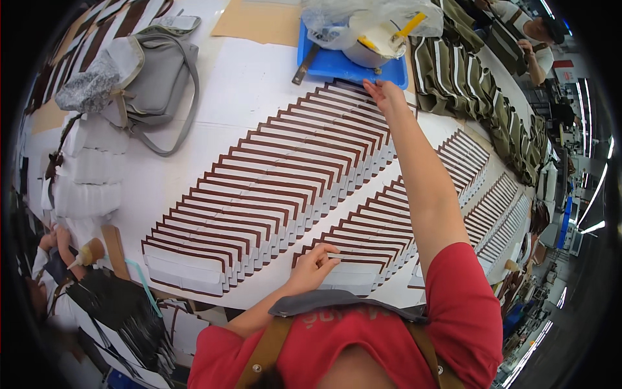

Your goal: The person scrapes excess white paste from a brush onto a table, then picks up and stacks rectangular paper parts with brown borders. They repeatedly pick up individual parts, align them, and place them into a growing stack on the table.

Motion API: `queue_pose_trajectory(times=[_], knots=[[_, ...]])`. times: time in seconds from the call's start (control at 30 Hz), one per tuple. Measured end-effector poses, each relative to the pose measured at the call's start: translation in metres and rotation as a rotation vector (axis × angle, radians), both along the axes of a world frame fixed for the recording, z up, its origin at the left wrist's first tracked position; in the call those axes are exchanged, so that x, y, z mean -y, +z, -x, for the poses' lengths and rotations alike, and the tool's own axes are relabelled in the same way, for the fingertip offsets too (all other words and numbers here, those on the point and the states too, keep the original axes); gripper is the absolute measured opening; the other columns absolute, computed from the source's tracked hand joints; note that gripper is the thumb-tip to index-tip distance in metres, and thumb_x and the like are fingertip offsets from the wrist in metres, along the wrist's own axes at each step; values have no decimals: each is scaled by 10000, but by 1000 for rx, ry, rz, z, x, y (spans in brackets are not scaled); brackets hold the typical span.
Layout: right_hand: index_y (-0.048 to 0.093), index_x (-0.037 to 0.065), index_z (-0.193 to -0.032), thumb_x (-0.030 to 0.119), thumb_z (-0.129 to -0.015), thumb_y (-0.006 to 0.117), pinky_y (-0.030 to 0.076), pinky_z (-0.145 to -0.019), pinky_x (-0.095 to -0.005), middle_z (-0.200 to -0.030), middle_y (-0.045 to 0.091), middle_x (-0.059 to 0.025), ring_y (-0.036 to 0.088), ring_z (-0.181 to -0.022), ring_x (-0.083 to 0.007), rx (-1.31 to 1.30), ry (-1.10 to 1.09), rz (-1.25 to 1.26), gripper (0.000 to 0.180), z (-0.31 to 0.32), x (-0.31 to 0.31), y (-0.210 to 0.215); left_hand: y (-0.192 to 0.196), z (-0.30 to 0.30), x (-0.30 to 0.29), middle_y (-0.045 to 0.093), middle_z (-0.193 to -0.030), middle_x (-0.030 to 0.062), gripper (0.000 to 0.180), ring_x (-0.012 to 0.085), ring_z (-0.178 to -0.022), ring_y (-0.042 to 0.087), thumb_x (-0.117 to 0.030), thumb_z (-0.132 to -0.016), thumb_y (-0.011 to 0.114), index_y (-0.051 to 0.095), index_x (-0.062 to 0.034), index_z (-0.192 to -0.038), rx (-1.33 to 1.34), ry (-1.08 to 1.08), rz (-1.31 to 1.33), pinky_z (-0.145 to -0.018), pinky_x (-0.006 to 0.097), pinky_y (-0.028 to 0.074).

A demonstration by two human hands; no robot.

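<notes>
Both hands work overlapped white brown-edged pieces (272, 175): left hand (313, 264) pinches one, right hand (383, 95) reaches far, grip unclear, beside a blue tray (324, 63).

We see a long white tabletop (214, 97) running through a workshop hall, with bright strip lights (593, 194) glowing along its right side.

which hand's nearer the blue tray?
Right. The right hand reaches to the far end of the rows, just below the blue tray; the left hand rests on near-end pieces.
</notes>
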State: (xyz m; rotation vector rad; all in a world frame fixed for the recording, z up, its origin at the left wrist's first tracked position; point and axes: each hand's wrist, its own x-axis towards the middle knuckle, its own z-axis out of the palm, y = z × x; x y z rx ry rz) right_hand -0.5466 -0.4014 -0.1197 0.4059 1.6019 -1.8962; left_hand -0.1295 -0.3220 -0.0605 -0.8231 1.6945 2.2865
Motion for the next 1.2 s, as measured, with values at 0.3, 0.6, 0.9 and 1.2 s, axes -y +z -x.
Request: queue_pose_trajectory(times=[0.3, 0.6, 0.9, 1.2], knots=[[329, -181, -1035, -62, -862, 289, 525, -804, -370, -1059, 487, -288, 554, -962, -344, 98, 100, 0, 213, 6, -1, 14, -14, -14, -14, 452, -789, 45, 79, 141, -690, 465, -35, -777, 540, 573, -52, -847, -220, -46, 179, -655, 244, 400], [487, -21, -1107, 185, -818, 556, 474, -680, -253, -1033, 557, -135, 574, -900, -198, -250, 776, -174, 362, -110, -83, 88, 20, -85, -29, 427, -472, 48, 207, 202, -460, 467, -156, -812, 510, 575, -121, -1006, 81, -26, 236, -495, 329, 393], [559, 14, -1056, 114, -758, 567, 443, -634, -243, -836, 593, -71, 563, -729, -118, -553, 1131, -294, 314, -199, -122, 82, 12, -276, -80, 293, -1319, 170, 556, 353, -1210, 287, -92, -709, 557, 394, -119, -1240, 623, -551, 910, -977, 487, 244], [591, 31, -1016, 179, -752, 590, 443, -812, -326, -997, 596, -164, 567, -928, -267, -1112, 1151, -331, 302, -279, -22, 12, 39, -251, -33, 399, -1226, 169, 457, 335, -1131, 386, -179, -783, 559, 411, -45, -1194, 356, 146, 992, -925, 413, 326]])
